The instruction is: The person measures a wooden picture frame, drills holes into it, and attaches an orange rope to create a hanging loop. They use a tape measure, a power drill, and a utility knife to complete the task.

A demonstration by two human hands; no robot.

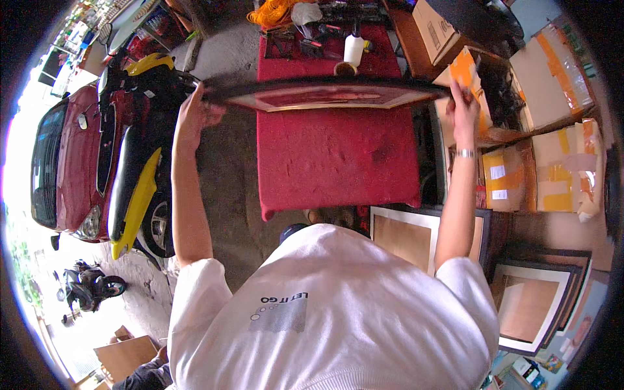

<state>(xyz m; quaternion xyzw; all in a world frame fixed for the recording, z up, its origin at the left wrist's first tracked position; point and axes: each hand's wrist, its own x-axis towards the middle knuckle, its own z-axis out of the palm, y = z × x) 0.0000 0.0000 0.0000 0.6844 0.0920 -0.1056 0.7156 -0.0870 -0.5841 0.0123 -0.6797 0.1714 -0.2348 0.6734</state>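
Overhead, picture frame [325, 94] between both hands' fingers [195, 114].

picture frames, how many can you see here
At least 3: one dark frame held up over the red table, one leaning at its near right, and a stack further right, maybe hiding more.

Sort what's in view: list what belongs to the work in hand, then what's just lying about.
In hand:
- large dark picture frame, held flat above the table
- left hand gripping its left end
- right hand gripping its right end
- red-covered table beneath it

Lying about:
- white bottle and tools at the table's far end
- framed pictures stacked lower right
- taped cardboard boxes
- yellow motorbike
- red car
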